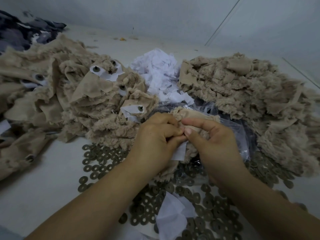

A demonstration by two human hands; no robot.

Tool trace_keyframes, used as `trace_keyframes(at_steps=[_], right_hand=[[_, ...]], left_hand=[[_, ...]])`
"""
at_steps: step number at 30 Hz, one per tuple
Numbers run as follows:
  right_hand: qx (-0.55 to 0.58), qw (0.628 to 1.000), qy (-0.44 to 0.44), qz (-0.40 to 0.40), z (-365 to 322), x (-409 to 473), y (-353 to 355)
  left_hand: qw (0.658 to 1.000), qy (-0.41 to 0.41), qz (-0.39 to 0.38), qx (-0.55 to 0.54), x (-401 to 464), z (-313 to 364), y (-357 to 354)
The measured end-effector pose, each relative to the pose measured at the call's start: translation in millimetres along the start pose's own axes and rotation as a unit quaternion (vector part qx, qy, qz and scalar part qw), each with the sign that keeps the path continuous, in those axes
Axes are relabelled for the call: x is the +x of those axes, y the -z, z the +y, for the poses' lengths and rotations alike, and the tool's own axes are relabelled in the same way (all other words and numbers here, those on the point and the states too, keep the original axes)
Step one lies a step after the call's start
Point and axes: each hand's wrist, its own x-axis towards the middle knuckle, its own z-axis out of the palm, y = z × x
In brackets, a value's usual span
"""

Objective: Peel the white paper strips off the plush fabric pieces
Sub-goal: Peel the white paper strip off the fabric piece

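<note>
Evidently soft and limp, the plush piece point(188, 116) wants pinching beside its paper strip point(180, 152) (thin, tearable); both hands, left hand point(155, 141) and right hand point(213, 144), curl round it.

Both forearms reaching in from the bottom edge, bare, converging toward the middle. Left hand point(155, 135) back-up, fingers curled under, thumb and forefinger pinched together at the tips. Right hand point(213, 137) turned inward, thumb stretched along the top toward the left, forefinger bent down to meet it. Fingertips of the two hands touching, knuckles nearly level, wrists apart.
</note>
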Motion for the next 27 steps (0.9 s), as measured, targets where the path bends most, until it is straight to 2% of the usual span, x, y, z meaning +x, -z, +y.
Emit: trace_keyframes(at_steps=[8, 13, 15, 22, 27], right_hand=[[-0.023, 0.999, 0.036, 0.026, -2, -4, -3], [0.028, 0.999, 0.03, 0.0, -5, -1, 0], [0.043, 0.999, 0.018, -0.008, -4, 1, -1], [0.059, 0.998, -0.001, -0.026, 3, 4, -2], [0.132, 0.989, -0.054, -0.045, 4, 5, -1]], left_hand=[[0.999, -0.028, 0.038, 0.018, -1, 2, -3], [0.992, 0.058, 0.055, -0.094, 2, 7, 4], [0.991, 0.067, 0.058, -0.101, 3, 6, 8], [0.996, 0.003, 0.085, -0.024, -1, 7, 2], [0.996, -0.032, 0.079, -0.012, -1, 5, -2]])
